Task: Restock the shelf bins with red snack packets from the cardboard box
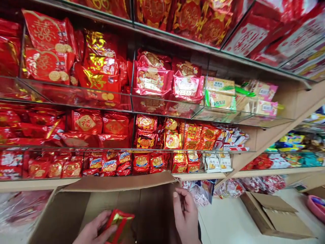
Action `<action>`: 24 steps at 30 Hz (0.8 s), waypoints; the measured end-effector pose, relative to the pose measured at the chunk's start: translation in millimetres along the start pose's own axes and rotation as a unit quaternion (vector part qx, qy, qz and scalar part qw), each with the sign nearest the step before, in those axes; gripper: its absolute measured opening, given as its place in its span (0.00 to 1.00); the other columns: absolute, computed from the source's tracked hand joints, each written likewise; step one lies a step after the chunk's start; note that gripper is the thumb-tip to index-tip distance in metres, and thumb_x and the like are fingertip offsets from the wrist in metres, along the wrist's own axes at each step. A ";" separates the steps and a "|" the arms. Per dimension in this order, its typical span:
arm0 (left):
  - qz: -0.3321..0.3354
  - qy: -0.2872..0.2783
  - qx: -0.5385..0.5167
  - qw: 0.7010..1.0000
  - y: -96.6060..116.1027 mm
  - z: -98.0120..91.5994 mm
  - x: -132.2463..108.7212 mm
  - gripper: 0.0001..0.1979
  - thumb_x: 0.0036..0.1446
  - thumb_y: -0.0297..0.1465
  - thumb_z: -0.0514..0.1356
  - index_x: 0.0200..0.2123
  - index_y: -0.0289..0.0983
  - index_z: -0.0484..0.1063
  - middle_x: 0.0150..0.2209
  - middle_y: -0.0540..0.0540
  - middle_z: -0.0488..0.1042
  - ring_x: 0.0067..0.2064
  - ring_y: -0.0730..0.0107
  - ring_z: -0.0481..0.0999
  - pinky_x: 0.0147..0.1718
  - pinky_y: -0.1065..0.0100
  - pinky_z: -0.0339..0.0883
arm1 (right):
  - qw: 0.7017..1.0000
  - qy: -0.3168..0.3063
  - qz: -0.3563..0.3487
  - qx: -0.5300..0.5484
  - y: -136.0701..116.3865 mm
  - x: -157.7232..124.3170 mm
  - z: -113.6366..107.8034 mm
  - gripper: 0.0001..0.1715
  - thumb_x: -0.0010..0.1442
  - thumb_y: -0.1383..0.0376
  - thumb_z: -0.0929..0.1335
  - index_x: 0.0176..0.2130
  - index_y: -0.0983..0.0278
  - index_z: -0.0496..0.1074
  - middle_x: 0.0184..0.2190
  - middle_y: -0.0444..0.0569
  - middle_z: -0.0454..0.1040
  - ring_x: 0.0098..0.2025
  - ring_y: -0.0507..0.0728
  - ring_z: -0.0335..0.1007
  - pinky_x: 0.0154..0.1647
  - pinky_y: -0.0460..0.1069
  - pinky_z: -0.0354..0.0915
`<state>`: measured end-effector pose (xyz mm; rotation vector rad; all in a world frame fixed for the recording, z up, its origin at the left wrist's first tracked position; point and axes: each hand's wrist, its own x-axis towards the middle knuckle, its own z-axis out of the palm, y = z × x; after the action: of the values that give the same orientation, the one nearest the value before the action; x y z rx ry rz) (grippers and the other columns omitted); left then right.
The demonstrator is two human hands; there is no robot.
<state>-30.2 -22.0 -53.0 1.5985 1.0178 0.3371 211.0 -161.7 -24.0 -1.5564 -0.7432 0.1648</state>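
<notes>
Over the open cardboard box [149, 203], my left hand [98, 227] has its thumb and fingers closed on a red and gold snack packet [119, 220]. The lower part of that packet is cut off by the picture's edge. At the box's right side, my right hand [186, 215] has its thumb and curled fingertips at the rim. Whether the fingers pinch the cardboard is hard to make out. Most of the box's inside is in shadow, and its bottom is mostly hidden.
Shelves with glass fronts rise behind the box, filled with red packets [87, 122], pink packets [153, 81] and white packets [218, 162]. A closed carton [276, 213] lies on the floor at right. Bagged goods [200, 193] lie under the bottom shelf, and a pink basin [316, 206] is at far right.
</notes>
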 end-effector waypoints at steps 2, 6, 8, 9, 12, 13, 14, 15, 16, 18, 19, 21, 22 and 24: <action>0.000 -0.056 -0.143 0.988 42.0 20.8 -13.9 0.17 0.46 0.42 0.61 0.40 0.43 0.71 0.41 0.49 0.77 0.44 0.56 0.74 0.45 0.61 0.67 | 0.993 -0.099 0.029 0.050 -19.4 -12.0 8.8 0.16 0.56 0.60 0.66 0.44 0.64 0.68 0.40 0.53 0.71 0.39 0.55 0.69 0.36 0.47 0.66; -0.045 -0.023 -0.336 0.941 94.7 47.5 -27.7 0.21 0.44 0.38 0.64 0.44 0.41 0.68 0.43 0.47 0.76 0.40 0.59 0.76 0.39 0.62 0.71 | 0.934 -0.280 0.139 0.172 -52.2 -19.9 29.9 0.18 0.55 0.59 0.67 0.45 0.63 0.68 0.39 0.51 0.74 0.38 0.55 0.70 0.39 0.48 0.67; -0.066 -0.012 -0.382 0.922 104.5 50.4 -29.0 0.22 0.45 0.38 0.64 0.44 0.42 0.67 0.43 0.47 0.76 0.40 0.60 0.76 0.37 0.62 0.71 | 0.919 -0.306 0.160 0.188 -58.0 -16.1 35.7 0.14 0.55 0.58 0.67 0.39 0.65 0.70 0.34 0.49 0.75 0.35 0.54 0.70 0.37 0.48 0.67; -0.072 -0.014 -0.393 0.916 106.6 50.0 -28.8 0.21 0.45 0.38 0.64 0.45 0.42 0.67 0.43 0.47 0.76 0.40 0.60 0.76 0.35 0.62 0.72 | 0.919 -0.306 0.165 0.186 -58.5 -13.6 36.7 0.13 0.55 0.58 0.67 0.37 0.65 0.71 0.33 0.49 0.75 0.34 0.54 0.70 0.36 0.47 0.67; -0.054 -0.025 -0.381 0.923 107.4 46.7 -27.1 0.20 0.46 0.38 0.63 0.44 0.42 0.68 0.45 0.47 0.75 0.43 0.61 0.75 0.39 0.64 0.70 | 0.933 -0.291 0.134 0.164 -56.4 -7.1 33.5 0.12 0.55 0.60 0.67 0.38 0.64 0.71 0.33 0.48 0.74 0.34 0.54 0.70 0.35 0.47 0.67; -0.041 -0.017 -0.370 0.928 107.2 46.0 -26.8 0.20 0.46 0.38 0.64 0.44 0.42 0.68 0.46 0.47 0.74 0.46 0.62 0.73 0.43 0.65 0.68 | 0.943 -0.283 0.098 0.144 -56.1 -6.1 31.1 0.11 0.55 0.61 0.67 0.39 0.63 0.71 0.34 0.48 0.74 0.35 0.54 0.70 0.36 0.48 0.67; -0.028 -0.009 -0.364 0.931 107.2 45.9 -27.0 0.20 0.46 0.38 0.64 0.44 0.41 0.68 0.47 0.47 0.74 0.49 0.63 0.71 0.47 0.66 0.65 | 0.955 -0.270 0.046 0.116 -56.3 -5.8 28.4 0.11 0.55 0.63 0.67 0.40 0.62 0.71 0.35 0.48 0.73 0.36 0.55 0.70 0.37 0.48 0.67; -0.023 -0.008 -0.368 0.930 107.6 46.3 -27.7 0.21 0.47 0.40 0.62 0.45 0.41 0.68 0.48 0.46 0.73 0.51 0.63 0.69 0.49 0.66 0.63 | 0.965 -0.251 -0.018 0.079 -57.2 -6.2 25.6 0.12 0.55 0.65 0.67 0.42 0.61 0.71 0.37 0.49 0.73 0.39 0.55 0.69 0.39 0.50 0.67; -0.025 -0.016 -0.382 0.924 108.6 46.9 -28.8 0.23 0.48 0.44 0.60 0.46 0.41 0.67 0.50 0.45 0.72 0.53 0.62 0.68 0.51 0.65 0.62 | 0.968 -0.231 -0.085 0.040 -58.5 -7.3 23.0 0.15 0.55 0.68 0.66 0.44 0.60 0.71 0.39 0.50 0.72 0.41 0.56 0.68 0.42 0.51 0.66; -0.041 -0.038 -0.420 0.906 112.1 48.0 -31.8 0.26 0.50 0.47 0.56 0.50 0.42 0.64 0.52 0.44 0.70 0.53 0.59 0.67 0.50 0.60 0.62 | 0.956 -0.224 -0.190 -0.021 -61.8 -11.0 18.4 0.21 0.55 0.72 0.65 0.48 0.58 0.69 0.43 0.51 0.71 0.46 0.58 0.65 0.47 0.54 0.64; -0.049 -0.046 -0.429 0.901 114.1 48.1 -33.4 0.26 0.51 0.46 0.56 0.51 0.43 0.63 0.52 0.44 0.69 0.53 0.58 0.68 0.49 0.59 0.63 | 0.945 -0.241 -0.219 -0.035 -63.1 -13.3 16.5 0.22 0.54 0.73 0.64 0.49 0.57 0.69 0.44 0.51 0.70 0.48 0.58 0.64 0.48 0.55 0.63; -0.052 -0.034 -0.421 0.905 117.2 47.2 -35.7 0.27 0.49 0.39 0.61 0.53 0.45 0.60 0.53 0.46 0.69 0.51 0.59 0.69 0.47 0.61 0.65 | 0.933 -0.281 -0.223 -0.031 -63.8 -17.6 14.0 0.23 0.53 0.74 0.64 0.48 0.57 0.69 0.47 0.51 0.68 0.50 0.59 0.62 0.50 0.57 0.63; -0.046 -0.023 -0.412 0.910 117.9 46.4 -36.4 0.28 0.48 0.36 0.62 0.53 0.46 0.59 0.53 0.47 0.69 0.51 0.60 0.70 0.46 0.63 0.66 | 0.939 -0.278 -0.200 -0.019 -62.9 -19.1 13.4 0.22 0.53 0.73 0.64 0.47 0.58 0.69 0.49 0.52 0.66 0.52 0.60 0.61 0.50 0.57 0.62; -0.034 -0.025 -0.402 0.915 116.6 45.2 -37.2 0.31 0.47 0.35 0.63 0.55 0.48 0.57 0.53 0.48 0.68 0.50 0.61 0.70 0.45 0.64 0.67 | 0.968 -0.226 -0.110 0.022 -59.2 -20.5 13.9 0.23 0.55 0.70 0.65 0.50 0.59 0.66 0.53 0.53 0.64 0.54 0.60 0.60 0.51 0.57 0.62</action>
<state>29.3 -76.2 49.8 0.8164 0.7424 0.5752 166.9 -164.2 22.6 -1.3953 -1.2558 0.3778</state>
